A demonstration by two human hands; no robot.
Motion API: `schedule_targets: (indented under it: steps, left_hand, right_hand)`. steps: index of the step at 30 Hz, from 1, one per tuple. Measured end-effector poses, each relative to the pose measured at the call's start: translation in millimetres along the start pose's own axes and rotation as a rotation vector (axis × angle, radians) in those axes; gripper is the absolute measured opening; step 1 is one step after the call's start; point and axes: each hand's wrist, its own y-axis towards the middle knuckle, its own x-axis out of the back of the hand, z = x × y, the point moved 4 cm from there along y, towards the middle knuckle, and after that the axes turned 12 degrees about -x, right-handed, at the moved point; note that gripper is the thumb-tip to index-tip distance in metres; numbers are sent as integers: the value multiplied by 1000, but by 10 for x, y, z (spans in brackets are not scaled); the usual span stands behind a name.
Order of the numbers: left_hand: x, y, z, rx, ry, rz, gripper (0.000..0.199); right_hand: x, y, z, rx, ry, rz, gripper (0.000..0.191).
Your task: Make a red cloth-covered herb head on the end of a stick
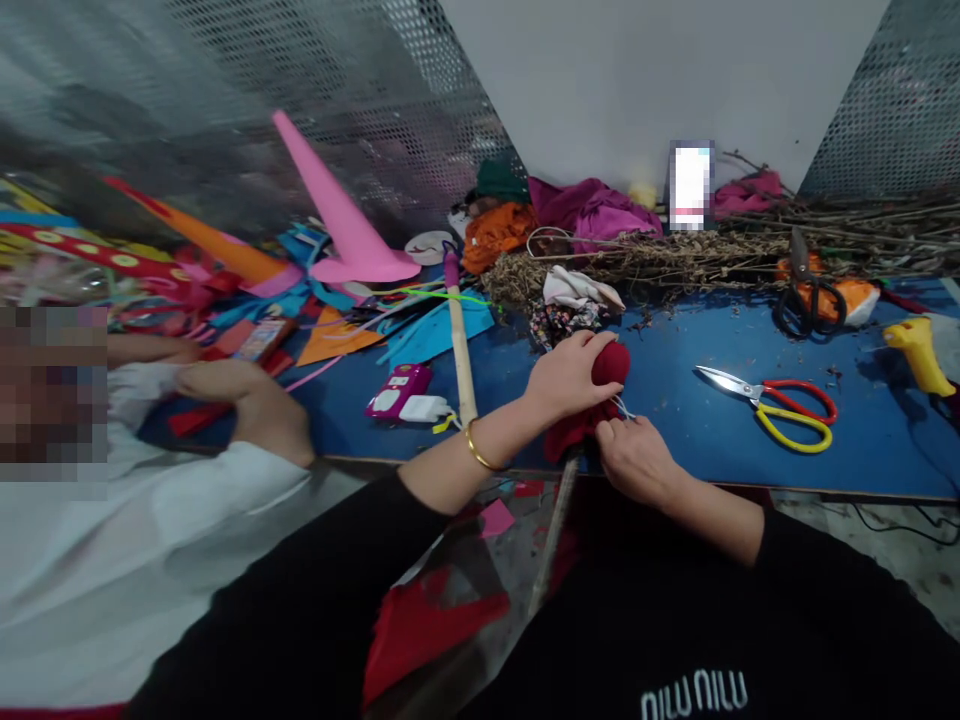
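Observation:
A dark red cloth bundle (611,368) sits on the top end of a pale stick (553,540), which slants down past the table's front edge. My left hand (574,378), with a gold bangle at the wrist, is wrapped round the bundle from the left. Close on its right, my right hand (636,458) is closed with its fingers pinched on a thin white cord (624,408) that runs to the cloth. The part of the bundle under my left palm is hidden.
Scissors (757,392) with red and yellow handles lie right on the blue table (675,345). Black scissors (810,295) and a yellow glue gun (919,355) are farther right. Dry twigs (630,265) line the back. A wooden stick (459,350), pink cone (345,220) and seated person (150,520) are left.

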Motion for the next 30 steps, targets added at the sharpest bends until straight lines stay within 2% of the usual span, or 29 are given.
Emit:
schedule_targets:
  steps: [5,10,14,17,21,25,30]
  left_hand:
    - [-25,17,83,50,-169,-80,66]
    - [19,57,100,-72,-551,-172,65]
    - [-97,134,14,-183,-886,-126,68]
    - [-226,144,16,-207,-1000,-106,72]
    - [-323,69,117,-240,-960,-81,75]
    - [-265,13,184,-269,-813,-95,64]
    - [-94,96,26,-278,-632,-153,85]
  right_hand:
    - [72,-69,-21,12,102,-76,13]
    - [172,-100,-39,28,311,-142,6]
    - [234,-77,-29,2,410,-94,5]
    - [238,-63,-36,-28,429,-49,5]
    - [179,-87,-49,-26,419,-34,7]
    - [108,-100,-54,-22,377,-40,8]
    - [135,-68,-15,-16,294,-29,9]
